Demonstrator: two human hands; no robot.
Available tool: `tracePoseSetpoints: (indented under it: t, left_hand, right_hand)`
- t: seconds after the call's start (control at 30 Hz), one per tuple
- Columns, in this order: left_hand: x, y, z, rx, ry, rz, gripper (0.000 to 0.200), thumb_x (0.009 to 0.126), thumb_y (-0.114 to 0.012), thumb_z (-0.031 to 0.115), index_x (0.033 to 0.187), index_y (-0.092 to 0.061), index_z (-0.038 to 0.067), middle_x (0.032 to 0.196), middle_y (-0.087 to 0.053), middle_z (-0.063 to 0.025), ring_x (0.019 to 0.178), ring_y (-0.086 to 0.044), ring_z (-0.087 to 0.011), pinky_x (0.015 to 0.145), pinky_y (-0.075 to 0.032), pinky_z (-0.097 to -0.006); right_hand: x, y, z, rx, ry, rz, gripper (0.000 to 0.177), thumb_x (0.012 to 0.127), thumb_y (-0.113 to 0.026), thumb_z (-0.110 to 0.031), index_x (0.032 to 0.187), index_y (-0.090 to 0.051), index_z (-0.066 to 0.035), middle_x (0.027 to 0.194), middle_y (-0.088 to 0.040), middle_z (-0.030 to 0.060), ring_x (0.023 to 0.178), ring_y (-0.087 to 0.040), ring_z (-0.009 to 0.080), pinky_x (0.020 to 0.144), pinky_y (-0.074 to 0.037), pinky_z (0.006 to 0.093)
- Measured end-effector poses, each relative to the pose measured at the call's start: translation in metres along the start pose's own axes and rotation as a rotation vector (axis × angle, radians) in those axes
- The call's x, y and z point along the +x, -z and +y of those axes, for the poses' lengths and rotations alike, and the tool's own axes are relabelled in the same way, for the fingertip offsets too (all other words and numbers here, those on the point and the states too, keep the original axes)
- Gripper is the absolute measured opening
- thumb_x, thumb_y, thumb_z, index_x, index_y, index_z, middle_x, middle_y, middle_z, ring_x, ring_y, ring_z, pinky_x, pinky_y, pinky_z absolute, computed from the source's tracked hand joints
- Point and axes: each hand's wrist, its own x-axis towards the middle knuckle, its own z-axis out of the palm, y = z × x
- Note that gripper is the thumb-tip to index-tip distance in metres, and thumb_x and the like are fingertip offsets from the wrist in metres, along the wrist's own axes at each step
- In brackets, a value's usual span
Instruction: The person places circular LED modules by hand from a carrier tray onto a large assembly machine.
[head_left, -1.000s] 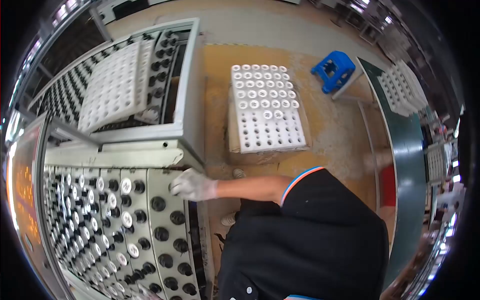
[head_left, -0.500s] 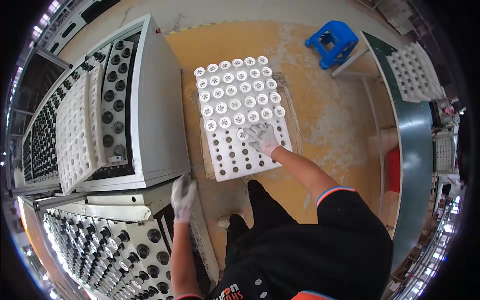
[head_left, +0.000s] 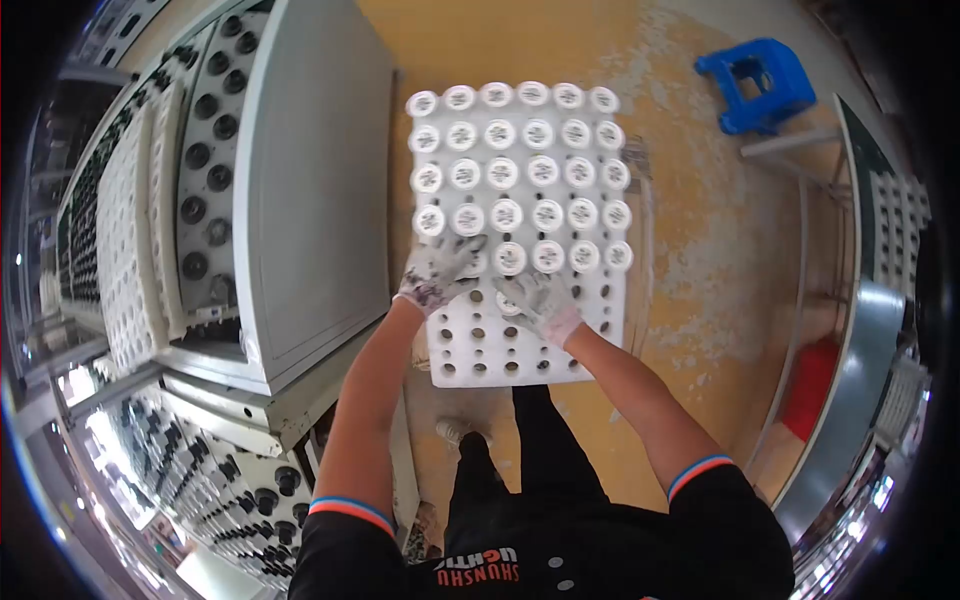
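A white foam tray lies in front of me with rows of round white lamps, faces up; bare holes show in its near rows. My gloved left hand is at the tray's left edge, its fingers and thumb around a lamp in the fifth row and partly covering it. To the right of it, my gloved right hand has its fingers curled at a single lamp just nearer than that row. Dark smudges mark both gloves.
A grey cabinet with black sockets stands at left, foam sheets leaning on it. Below it is another rack of sockets. A blue stool and a green-topped table stand at right, with a red object beneath.
My left hand has come from beside the cabinet onto the tray's left side. My right hand stays at the lamp in the nearer row. The view has shifted closer over the tray.
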Motion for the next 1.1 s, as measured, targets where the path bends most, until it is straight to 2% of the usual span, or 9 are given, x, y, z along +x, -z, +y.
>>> tracePoseSetpoints:
  t: [0.07,0.2,0.4,0.57,0.73,0.8,0.93,0.97,1.1]
  left_hand:
    - [-0.003,-0.013,-0.009,0.059,-0.101,0.114,0.069,0.07,-0.068,0.04,0.131,-0.046,0.017,0.117,-0.051,-0.0144,0.108,-0.051,-0.0326,0.089,-0.044,-0.0445]
    - [-0.008,-0.018,0.007,-0.08,0.016,-0.001,0.067,0.07,-0.067,0.039,0.129,-0.047,0.014,0.115,-0.051,-0.0163,0.105,-0.053,-0.0337,0.088,-0.044,-0.0437]
    - [-0.04,0.0,0.027,-0.335,0.228,0.135,0.066,0.07,-0.066,0.038,0.127,-0.047,0.01,0.113,-0.052,-0.0191,0.101,-0.054,-0.0353,0.086,-0.045,-0.0425]
    - [-0.166,0.065,0.084,-0.732,0.646,0.465,0.062,0.071,-0.065,0.036,0.124,-0.049,0.007,0.11,-0.054,-0.0208,0.097,-0.057,-0.0363,0.086,-0.046,-0.0424]
    - [-0.352,0.049,0.145,-1.304,1.219,0.891,0.047,0.08,-0.067,0.012,0.121,-0.044,0.006,0.088,-0.059,-0.0046,0.079,-0.059,-0.01,0.068,-0.053,-0.0261]
    - [-0.427,0.06,0.186,-1.305,1.34,1.269,0.042,0.083,-0.062,0.005,0.119,-0.041,0.007,0.086,-0.06,-0.0035,0.074,-0.06,-0.0097,0.064,-0.053,-0.0249]
    - [-0.572,0.048,0.247,-0.669,1.545,1.748,0.024,0.087,-0.062,0.009,0.106,-0.048,0.006,0.089,-0.062,-0.0053,0.079,-0.062,-0.012,0.061,-0.054,-0.0247]
    - [-0.605,0.06,0.262,-0.865,1.432,1.953,0.025,0.088,-0.061,0.01,0.108,-0.047,0.005,0.092,-0.063,-0.006,0.079,-0.063,-0.0137,0.059,-0.056,-0.0267]
    - [-0.76,0.022,0.3,-0.14,1.668,2.216,0.051,0.085,-0.062,0.009,0.127,-0.036,0.001,0.11,-0.054,-0.0135,0.088,-0.059,-0.019,0.054,-0.055,-0.0257]
  right_hand:
    - [0.002,-0.003,0.001,0.224,-0.031,0.041,0.064,0.085,-0.053,-0.037,0.143,-0.033,-0.021,0.138,-0.04,0.0106,0.129,-0.037,0.0266,0.102,-0.027,0.0481]
    - [-0.007,-0.004,0.01,-0.569,0.018,-0.015,0.056,0.087,-0.046,-0.018,0.141,-0.035,-0.007,0.141,-0.04,0.0157,0.132,-0.036,0.0289,0.109,-0.028,0.0387]
    - [-0.003,0.0,0.011,-0.655,-0.043,-0.126,0.062,0.086,-0.05,-0.024,0.143,-0.03,-0.009,0.139,-0.042,0.0177,0.128,-0.039,0.0321,0.106,-0.031,0.0406]
    - [0.019,0.006,0.0,-0.744,-0.087,-0.27,0.068,0.086,-0.053,-0.028,0.145,-0.025,-0.01,0.137,-0.043,0.0194,0.125,-0.041,0.0347,0.103,-0.034,0.0422]
    - [0.018,0.0,-0.019,-0.855,-0.201,-0.289,0.073,0.086,-0.055,-0.036,0.146,-0.023,-0.01,0.13,-0.05,0.0219,0.118,-0.047,0.0399,0.098,-0.039,0.0442]
    - [0.011,-0.022,0.023,-0.747,-0.165,0.041,0.074,0.088,-0.053,-0.041,0.145,-0.022,-0.006,0.135,-0.045,0.0229,0.123,-0.043,0.0383,0.102,-0.036,0.0424]
    - [-0.008,-0.077,-0.07,-0.244,-0.181,0.124,0.069,0.089,-0.058,-0.027,0.144,-0.024,-0.003,0.141,-0.039,0.02,0.128,-0.04,0.0303,0.107,-0.03,0.0357]
    - [-0.01,-0.096,-0.094,-0.126,-0.175,0.112,0.068,0.089,-0.059,-0.022,0.145,-0.025,-0.002,0.141,-0.039,0.0188,0.129,-0.039,0.0287,0.108,-0.029,0.0343]
    - [-0.03,-0.167,-0.284,0.567,-0.135,-0.095,0.058,0.087,-0.059,-0.006,0.138,-0.032,-0.004,0.13,-0.045,0.0143,0.113,-0.051,0.0197,0.081,-0.054,0.0306]
